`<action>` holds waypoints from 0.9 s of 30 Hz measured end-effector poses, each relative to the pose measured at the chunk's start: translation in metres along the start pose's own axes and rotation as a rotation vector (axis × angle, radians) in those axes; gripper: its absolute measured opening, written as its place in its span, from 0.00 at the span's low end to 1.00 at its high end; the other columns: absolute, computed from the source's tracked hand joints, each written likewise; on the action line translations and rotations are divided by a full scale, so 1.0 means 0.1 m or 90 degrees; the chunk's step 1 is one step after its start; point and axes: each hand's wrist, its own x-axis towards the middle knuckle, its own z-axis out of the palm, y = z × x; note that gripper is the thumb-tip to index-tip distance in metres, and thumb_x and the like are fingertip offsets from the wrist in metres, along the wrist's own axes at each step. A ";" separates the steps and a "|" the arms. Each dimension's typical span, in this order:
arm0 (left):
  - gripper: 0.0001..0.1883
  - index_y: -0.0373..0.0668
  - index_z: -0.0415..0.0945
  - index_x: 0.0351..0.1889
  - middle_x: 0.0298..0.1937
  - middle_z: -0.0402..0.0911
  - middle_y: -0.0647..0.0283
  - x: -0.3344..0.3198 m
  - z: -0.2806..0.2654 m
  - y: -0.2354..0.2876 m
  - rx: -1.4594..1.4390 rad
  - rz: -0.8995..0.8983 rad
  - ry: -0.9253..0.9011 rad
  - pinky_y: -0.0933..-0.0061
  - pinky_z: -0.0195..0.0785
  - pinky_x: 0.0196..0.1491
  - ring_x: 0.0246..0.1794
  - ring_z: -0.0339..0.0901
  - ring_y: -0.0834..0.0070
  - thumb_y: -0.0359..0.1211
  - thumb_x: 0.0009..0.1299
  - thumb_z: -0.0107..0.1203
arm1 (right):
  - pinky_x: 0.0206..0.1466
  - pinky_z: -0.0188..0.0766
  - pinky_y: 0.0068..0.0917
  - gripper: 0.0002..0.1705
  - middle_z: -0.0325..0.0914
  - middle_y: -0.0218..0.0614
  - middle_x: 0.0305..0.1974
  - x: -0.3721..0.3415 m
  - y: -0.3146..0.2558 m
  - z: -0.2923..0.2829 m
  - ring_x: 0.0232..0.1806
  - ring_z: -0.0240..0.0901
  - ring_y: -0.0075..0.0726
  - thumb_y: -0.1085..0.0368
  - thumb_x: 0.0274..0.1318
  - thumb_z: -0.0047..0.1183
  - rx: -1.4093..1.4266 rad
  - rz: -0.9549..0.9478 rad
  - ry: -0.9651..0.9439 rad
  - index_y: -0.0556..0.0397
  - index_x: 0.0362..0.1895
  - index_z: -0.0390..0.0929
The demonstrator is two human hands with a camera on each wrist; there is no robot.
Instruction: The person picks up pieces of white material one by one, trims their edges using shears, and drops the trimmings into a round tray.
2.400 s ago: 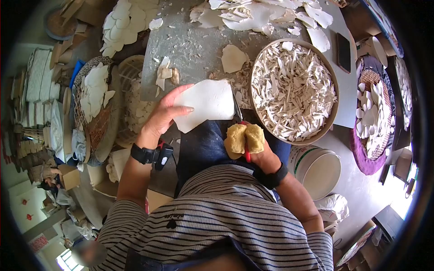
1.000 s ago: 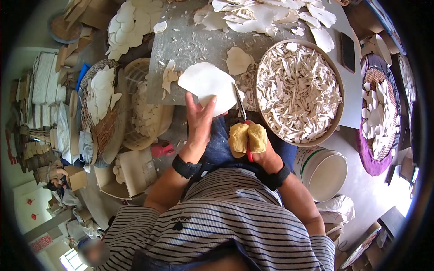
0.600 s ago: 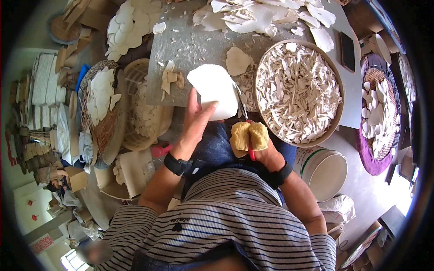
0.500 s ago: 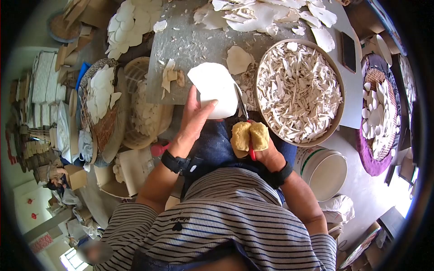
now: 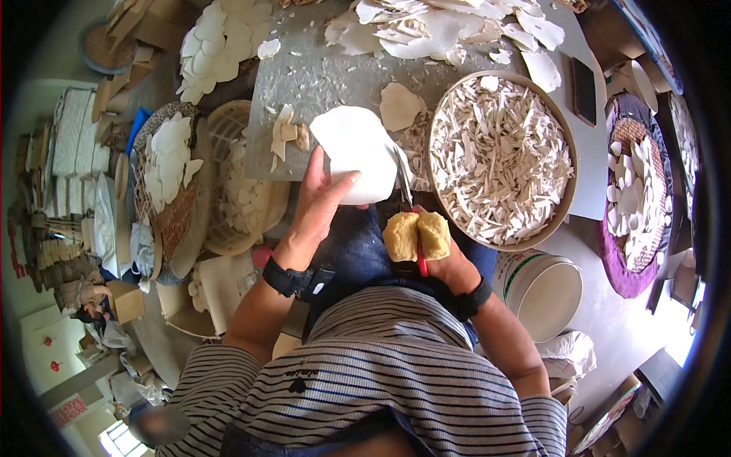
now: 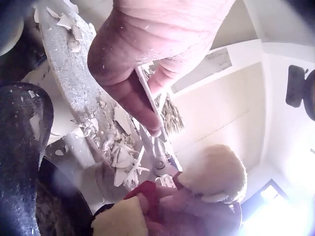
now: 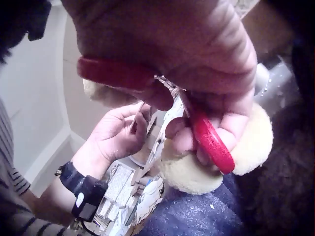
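Observation:
My left hand (image 5: pixel 312 206) pinches a thin, flat white slice (image 5: pixel 354 152) between thumb on top and fingers beneath. One side of the slice is rounded. In my right hand (image 5: pixel 455 265) is a pair of scissors (image 5: pixel 404 179) with red handles (image 7: pixel 212 140). Thick yellow spongy pads (image 5: pixel 401 238) sit around my fingers at the handles. The scissor blades lie along the slice's right edge in the head view. In the left wrist view the blades and pivot (image 6: pixel 159 164) show just below my left fingertips, partly hidden by the slice's edge.
A round tray (image 5: pixel 572 190) of white trimmings stands right of the slice on the grey table (image 5: pixel 320 76). More slices (image 5: pixel 426 34) are piled at the back, with a phone (image 5: pixel 584 91) at right. A white bucket (image 5: pixel 548 297) stands below; a basket (image 5: pixel 228 122) is at left.
My left hand has shifted and turned the slice, whose rounded outline now faces the blades. The right hand has stayed nearly in place with the scissors.

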 end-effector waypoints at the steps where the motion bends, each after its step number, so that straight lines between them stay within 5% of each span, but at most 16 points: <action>1: 0.30 0.42 0.50 0.62 0.49 0.71 0.57 -0.01 -0.01 -0.01 0.002 -0.009 -0.011 0.75 0.75 0.28 0.41 0.76 0.72 0.26 0.63 0.50 | 0.44 0.68 0.32 0.18 0.74 0.41 0.36 0.02 0.00 0.02 0.41 0.72 0.44 0.65 0.45 0.55 0.057 0.027 -0.003 0.55 0.42 0.69; 5: 0.31 0.42 0.49 0.63 0.50 0.70 0.57 -0.07 -0.01 -0.08 0.013 -0.040 -0.038 0.76 0.75 0.28 0.42 0.75 0.73 0.27 0.63 0.51 | 0.47 0.68 0.32 0.14 0.74 0.41 0.37 0.10 -0.21 -0.15 0.42 0.72 0.42 0.66 0.51 0.50 -0.003 -0.014 -0.006 0.56 0.43 0.69; 8: 0.31 0.42 0.49 0.63 0.50 0.70 0.57 -0.06 0.00 -0.06 0.011 -0.058 -0.045 0.77 0.75 0.27 0.42 0.75 0.73 0.27 0.63 0.51 | 0.60 0.61 0.29 0.20 0.69 0.37 0.51 0.06 -0.05 -0.09 0.54 0.65 0.33 0.65 0.61 0.43 0.385 0.119 -0.111 0.50 0.57 0.59; 10: 0.31 0.42 0.50 0.63 0.50 0.70 0.58 -0.05 -0.02 -0.06 0.010 -0.070 -0.052 0.77 0.75 0.27 0.42 0.75 0.73 0.27 0.63 0.51 | 0.60 0.61 0.30 0.19 0.68 0.37 0.52 0.06 0.10 0.13 0.54 0.65 0.34 0.65 0.62 0.42 1.037 0.015 -0.066 0.50 0.57 0.58; 11: 0.31 0.42 0.50 0.63 0.50 0.70 0.58 -0.04 -0.03 -0.08 0.010 -0.073 -0.055 0.77 0.75 0.27 0.42 0.75 0.74 0.26 0.63 0.51 | 0.60 0.61 0.31 0.20 0.68 0.37 0.52 0.04 0.15 0.13 0.54 0.65 0.34 0.65 0.62 0.42 1.059 0.023 -0.079 0.50 0.57 0.58; 14: 0.31 0.42 0.50 0.64 0.51 0.70 0.58 -0.03 -0.06 -0.01 0.024 -0.085 -0.079 0.77 0.75 0.28 0.41 0.75 0.74 0.26 0.63 0.51 | 0.60 0.62 0.31 0.20 0.68 0.36 0.52 0.02 0.06 0.04 0.54 0.66 0.34 0.66 0.62 0.42 1.021 0.062 -0.089 0.51 0.57 0.58; 16: 0.32 0.42 0.50 0.64 0.51 0.70 0.58 -0.03 -0.05 0.05 0.038 -0.092 -0.106 0.76 0.75 0.28 0.41 0.75 0.74 0.26 0.63 0.51 | 0.55 0.65 0.30 0.15 0.70 0.37 0.47 0.05 -0.11 -0.11 0.49 0.69 0.36 0.67 0.61 0.40 0.654 0.048 -0.047 0.52 0.53 0.61; 18: 0.32 0.42 0.49 0.65 0.52 0.70 0.58 -0.07 -0.03 0.06 0.052 -0.110 -0.140 0.76 0.75 0.28 0.43 0.75 0.74 0.26 0.63 0.50 | 0.46 0.71 0.31 0.09 0.74 0.38 0.37 0.11 -0.30 -0.23 0.40 0.73 0.39 0.69 0.61 0.37 -0.012 -0.006 0.034 0.55 0.44 0.67; 19: 0.34 0.42 0.47 0.66 0.53 0.69 0.59 -0.07 -0.04 0.07 0.057 -0.099 -0.141 0.76 0.75 0.28 0.45 0.73 0.74 0.26 0.63 0.50 | 0.48 0.71 0.32 0.10 0.74 0.39 0.38 0.12 -0.26 -0.23 0.41 0.73 0.41 0.67 0.62 0.36 0.029 0.020 -0.002 0.55 0.44 0.67; 22: 0.37 0.44 0.45 0.67 0.48 0.74 0.58 -0.02 -0.13 0.10 0.068 -0.140 -0.168 0.74 0.74 0.25 0.38 0.76 0.74 0.29 0.62 0.53 | 0.50 0.70 0.35 0.12 0.73 0.41 0.40 0.14 -0.23 -0.14 0.42 0.72 0.44 0.64 0.62 0.34 1.242 0.293 0.073 0.56 0.44 0.67; 27: 0.38 0.43 0.44 0.68 0.47 0.74 0.59 0.07 -0.26 0.09 0.097 -0.162 -0.204 0.75 0.74 0.24 0.37 0.77 0.74 0.30 0.62 0.54 | 0.51 0.70 0.36 0.13 0.73 0.41 0.43 0.08 -0.01 -0.05 0.44 0.72 0.43 0.63 0.62 0.35 1.166 0.228 0.040 0.56 0.45 0.69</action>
